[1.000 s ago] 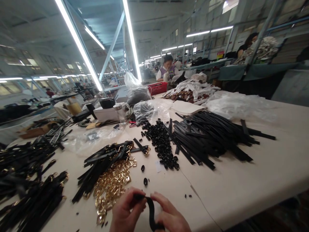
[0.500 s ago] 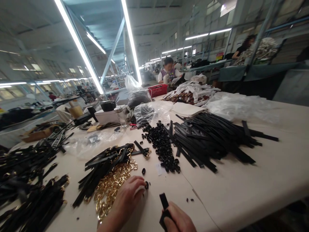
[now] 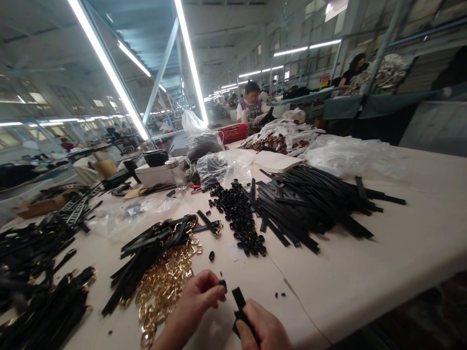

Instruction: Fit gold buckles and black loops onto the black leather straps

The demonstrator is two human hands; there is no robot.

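Between thumb and fingers, my left hand [image 3: 199,301] pinches a small black loop [image 3: 223,285] just above the table. Close by on the right, my right hand [image 3: 263,324] is closed around a folded black strap [image 3: 239,299], one end of which sticks up. Gold buckles [image 3: 162,282] lie in a heap to the left of my left hand. A single black loop [image 3: 211,255] rests on the table beyond my fingers. Farther off is a pile of black loops [image 3: 242,218], with a stack of black straps [image 3: 310,206] to its right.
Straps with gold buckles [image 3: 156,248] lie left of the loops, and more black straps [image 3: 44,311] fill the left edge. A glass jar [image 3: 177,174], clear plastic bags [image 3: 353,153] and a red basket [image 3: 233,132] stand farther back. A co-worker [image 3: 252,103] sits across the table.
My left hand has lifted the small black loop off the table and holds it nearer the strap. My right hand keeps its grip on the strap. The view has shifted slightly.
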